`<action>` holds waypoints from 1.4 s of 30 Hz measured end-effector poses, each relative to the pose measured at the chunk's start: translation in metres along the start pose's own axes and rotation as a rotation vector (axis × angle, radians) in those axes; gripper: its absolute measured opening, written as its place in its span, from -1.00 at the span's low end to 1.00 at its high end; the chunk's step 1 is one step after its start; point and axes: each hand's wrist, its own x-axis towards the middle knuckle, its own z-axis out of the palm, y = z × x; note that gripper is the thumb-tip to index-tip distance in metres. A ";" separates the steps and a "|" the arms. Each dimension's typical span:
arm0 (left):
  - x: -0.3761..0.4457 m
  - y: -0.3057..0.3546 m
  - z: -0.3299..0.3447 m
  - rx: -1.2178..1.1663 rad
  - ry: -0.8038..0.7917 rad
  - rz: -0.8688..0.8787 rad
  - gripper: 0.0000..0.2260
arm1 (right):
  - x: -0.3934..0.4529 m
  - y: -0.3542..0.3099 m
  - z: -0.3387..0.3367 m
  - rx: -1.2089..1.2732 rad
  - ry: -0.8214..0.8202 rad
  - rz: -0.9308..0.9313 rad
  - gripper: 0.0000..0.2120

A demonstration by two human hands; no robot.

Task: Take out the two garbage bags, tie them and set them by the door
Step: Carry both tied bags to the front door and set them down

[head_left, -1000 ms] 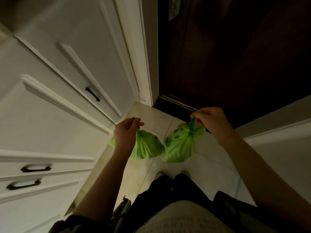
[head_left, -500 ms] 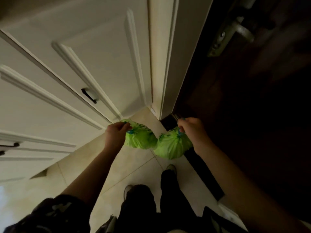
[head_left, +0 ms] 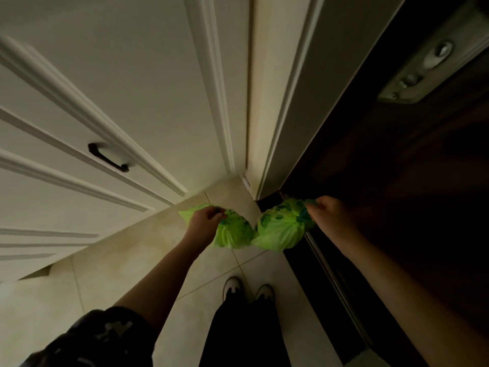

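Two small green garbage bags hang side by side, touching, low over the tiled floor in front of the dark door (head_left: 397, 194). My left hand (head_left: 203, 221) grips the gathered, blue-tied top of the left bag (head_left: 232, 233). My right hand (head_left: 328, 214) grips the tied top of the right bag (head_left: 280, 231), which hangs over the door's threshold. From this angle I cannot tell whether either bag touches the floor.
White panelled cabinet doors (head_left: 132, 102) with a black handle (head_left: 108, 157) stand on the left. A white door frame (head_left: 280, 102) meets the dark door, whose metal lock plate (head_left: 423, 70) is at upper right. My shoes (head_left: 248, 287) stand on beige tiles (head_left: 119, 260).
I have come closer to the door corner and the view has tilted further down. Both bags have moved forward with my hands and hang lower, the right one now over the threshold.
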 end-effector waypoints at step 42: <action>0.258 -0.029 0.074 -0.012 0.096 0.133 -0.88 | 0.258 0.080 0.123 -0.059 0.089 -0.117 -0.84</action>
